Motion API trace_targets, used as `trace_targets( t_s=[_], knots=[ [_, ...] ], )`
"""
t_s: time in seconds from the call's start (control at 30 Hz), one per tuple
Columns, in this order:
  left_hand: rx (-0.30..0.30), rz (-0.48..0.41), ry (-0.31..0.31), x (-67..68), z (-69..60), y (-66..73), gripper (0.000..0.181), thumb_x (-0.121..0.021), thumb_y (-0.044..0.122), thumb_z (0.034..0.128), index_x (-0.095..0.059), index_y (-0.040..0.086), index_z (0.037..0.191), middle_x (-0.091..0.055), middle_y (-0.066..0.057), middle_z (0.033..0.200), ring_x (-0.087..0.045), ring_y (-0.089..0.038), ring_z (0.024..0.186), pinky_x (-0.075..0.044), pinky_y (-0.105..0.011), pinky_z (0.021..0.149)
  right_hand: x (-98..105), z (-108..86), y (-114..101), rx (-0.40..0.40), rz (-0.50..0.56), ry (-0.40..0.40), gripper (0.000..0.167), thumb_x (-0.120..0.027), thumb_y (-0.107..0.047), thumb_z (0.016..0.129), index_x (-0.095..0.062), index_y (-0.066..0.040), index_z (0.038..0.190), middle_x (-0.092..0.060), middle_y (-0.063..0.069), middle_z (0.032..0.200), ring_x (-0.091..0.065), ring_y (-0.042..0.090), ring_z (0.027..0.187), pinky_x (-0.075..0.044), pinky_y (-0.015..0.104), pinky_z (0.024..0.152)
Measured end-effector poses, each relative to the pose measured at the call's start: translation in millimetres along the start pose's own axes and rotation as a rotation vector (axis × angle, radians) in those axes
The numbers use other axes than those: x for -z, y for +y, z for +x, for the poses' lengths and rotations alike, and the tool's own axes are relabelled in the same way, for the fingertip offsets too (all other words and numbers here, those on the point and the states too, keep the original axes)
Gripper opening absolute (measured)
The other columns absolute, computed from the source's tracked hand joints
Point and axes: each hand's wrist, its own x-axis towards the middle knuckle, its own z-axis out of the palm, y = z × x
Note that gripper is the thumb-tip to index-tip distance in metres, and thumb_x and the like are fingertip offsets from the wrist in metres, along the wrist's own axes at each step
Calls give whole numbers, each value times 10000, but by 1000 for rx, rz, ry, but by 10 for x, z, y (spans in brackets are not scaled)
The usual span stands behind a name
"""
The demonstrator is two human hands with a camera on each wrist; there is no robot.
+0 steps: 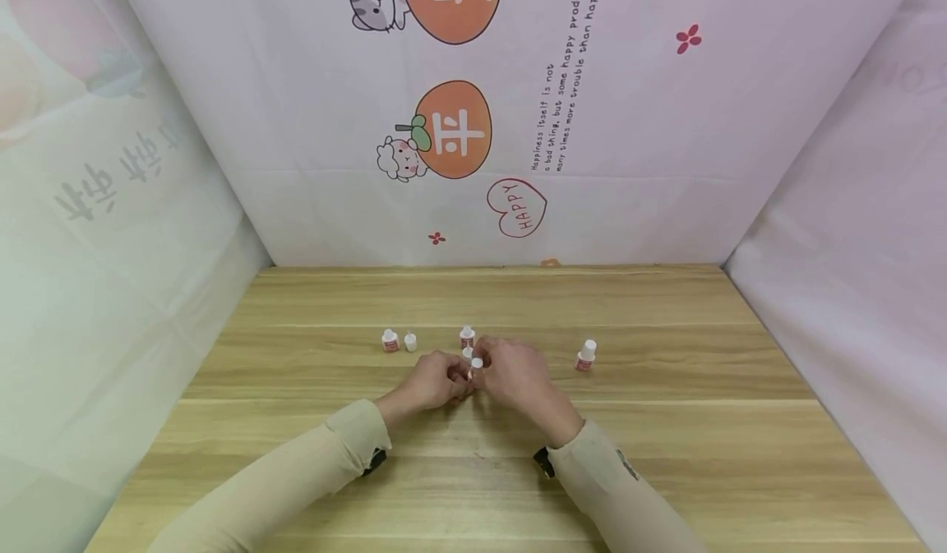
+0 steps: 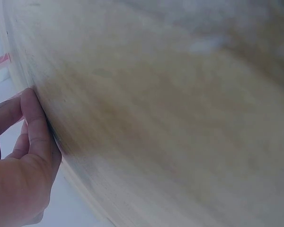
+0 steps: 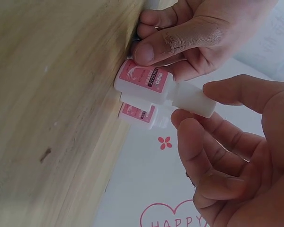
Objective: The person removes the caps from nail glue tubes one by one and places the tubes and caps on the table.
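Note:
A small white glue bottle with a pink label (image 3: 143,77) stands on the table between the two hands. My left hand (image 1: 436,379) holds it low by the body, the thumb (image 3: 145,53) against its label side. On its white cap (image 3: 194,98), the thumb and fingers of my right hand (image 1: 515,372) pinch from both sides. Just behind it are a loose white cap (image 1: 468,353) and a second glue bottle (image 1: 467,335). In the left wrist view, my left hand (image 2: 31,142) shows curled fingers close to the tabletop, but what it holds is hidden.
Left of the hands, another glue bottle (image 1: 390,341) stands beside a white cap with a thin tip (image 1: 410,342). Farther right is a capped glue bottle (image 1: 585,356). The wooden table (image 1: 473,487) meets a printed white cloth (image 1: 621,208) at the back.

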Motion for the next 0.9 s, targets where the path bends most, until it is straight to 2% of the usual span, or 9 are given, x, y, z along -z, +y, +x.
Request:
trace_targets(
  t_s=[0.2, 0.43, 0.67, 0.9],
  knots=[
    [9, -4, -9, 0, -5, -2, 138, -661, -19, 848, -722, 44, 954, -719, -45, 752, -622, -79, 584, -480, -194, 532, -13, 13, 7, -9, 9, -5, 164, -764, -313, 837, -677, -225, 945, -680, -57, 855, -579, 134, 735, -454, 315, 615],
    [6, -10, -2, -5, 7, -12, 133, -673, -16, 845, -721, 51, 949, -713, -42, 743, -620, -79, 572, -472, -194, 522, 1, 7, -4, 22, -28, 10, 161, -737, -294, 850, -697, -224, 989, -721, -52, 928, -635, 150, 811, -501, 332, 629],
    [-1, 7, 0, -3, 8, -11, 114, -662, -5, 852, -717, 51, 934, -710, -34, 735, -614, -70, 574, -476, -197, 535, -7, 17, 2, 3, -3, 4, 163, -752, -332, 851, -676, -222, 943, -681, -53, 842, -590, 128, 720, -460, 307, 598],
    [9, -11, -6, -2, 5, -5, 147, -669, -14, 841, -723, 47, 963, -711, -39, 745, -620, -79, 577, -472, -196, 523, 9, 10, -8, 17, -26, -8, 157, -755, -295, 846, -682, -218, 961, -715, -47, 916, -620, 149, 783, -488, 321, 613]
  ],
)
